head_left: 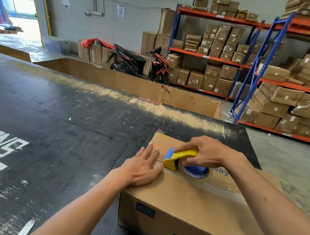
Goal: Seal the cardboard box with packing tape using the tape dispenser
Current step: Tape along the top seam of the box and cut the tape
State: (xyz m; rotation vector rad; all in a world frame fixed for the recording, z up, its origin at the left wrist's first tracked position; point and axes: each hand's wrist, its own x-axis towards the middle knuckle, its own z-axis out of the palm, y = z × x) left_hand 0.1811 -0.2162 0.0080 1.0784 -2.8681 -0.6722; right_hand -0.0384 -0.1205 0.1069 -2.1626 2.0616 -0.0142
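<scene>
Cardboard box (187,206) seam runs left-right; tape dispenser (181,161), clasped by right hand (208,154), is set near its left end, beside flattened left hand (140,167).

The cardboard box (192,209) runs off the bottom edge, so its blue print gets chopped. The right hand (204,155) covers most of the tape dispenser (182,159), and labels on the shelf boxes (274,95) are too tiny to read.

Cardboard box (186,208) on table (54,114), tape dispenser (182,161) on box top, left hand (140,169) just left of dispenser, right hand (207,153) atop it, shelving (276,79) and motorbike (138,62) behind.
</scene>
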